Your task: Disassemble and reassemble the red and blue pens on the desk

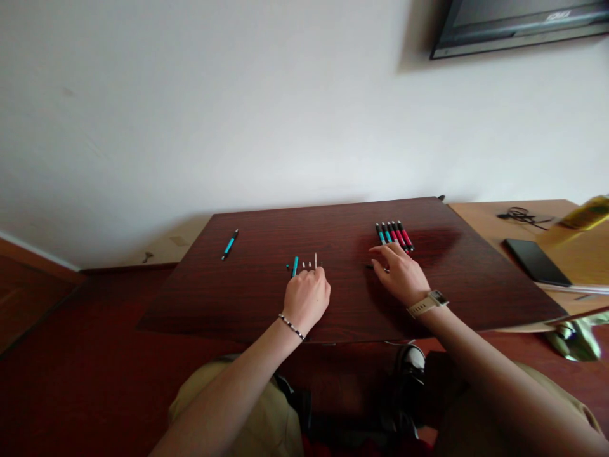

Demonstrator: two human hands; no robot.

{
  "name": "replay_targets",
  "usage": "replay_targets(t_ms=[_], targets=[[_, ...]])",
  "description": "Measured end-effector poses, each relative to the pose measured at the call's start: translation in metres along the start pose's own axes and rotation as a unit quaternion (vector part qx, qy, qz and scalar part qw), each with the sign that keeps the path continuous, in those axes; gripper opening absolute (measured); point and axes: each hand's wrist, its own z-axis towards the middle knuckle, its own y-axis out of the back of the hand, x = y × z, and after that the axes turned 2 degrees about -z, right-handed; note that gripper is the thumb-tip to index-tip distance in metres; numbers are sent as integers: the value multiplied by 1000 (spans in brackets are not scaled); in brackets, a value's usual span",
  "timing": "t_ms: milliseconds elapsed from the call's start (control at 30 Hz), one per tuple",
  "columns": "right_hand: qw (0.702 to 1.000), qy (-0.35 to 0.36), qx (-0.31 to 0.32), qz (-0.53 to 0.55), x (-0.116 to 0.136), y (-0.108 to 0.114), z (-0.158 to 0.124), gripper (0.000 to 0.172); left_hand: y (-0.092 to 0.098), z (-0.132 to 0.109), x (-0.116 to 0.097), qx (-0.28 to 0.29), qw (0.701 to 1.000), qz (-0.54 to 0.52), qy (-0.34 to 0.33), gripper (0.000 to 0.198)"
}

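My left hand (308,293) rests low over the middle of the table, its fingers curled down and their tips hidden. Just beyond it is a row of pen parts: a blue pen barrel (295,265), small whitish pieces (303,264) and a thin pale refill (316,259) upright in view beside the knuckles. Whether the fingers grip any part cannot be seen. My right hand (400,271) hovers with thumb and fingers apart, over a small dark pen part (370,266) partly hidden by the thumb. Directly behind it lies a row of blue and red pens (394,233).
One blue and black pen (230,244) lies at the left of the dark wooden table (266,235). A lighter table (469,219) adjoins on the right, bearing a black phone-like slab (535,261), a coiled cable (522,216) and a yellow package (584,213). A wall screen (518,28) hangs above.
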Motion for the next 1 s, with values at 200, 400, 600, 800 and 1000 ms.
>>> replay_targets(t_ms=[200,400,600,800,1000], targets=[[997,3,67,-37,-20,5,-13,19,-2,2,-6,-7,999,-29,-20,21],[992,89,60,64,-12,9,-13,16,-8,7,-7,-44,991,-109,-62,12],[964,84,99,231,19,8,-14,18,-17,13,-11,-61,970,-219,-86,12],[905,-63,61,416,32,6,-8,26,-12,15,-16,-53,939,-334,-63,25],[834,-137,70,530,35,-3,-10,31,-14,13,-27,36,808,-589,-4,40]])
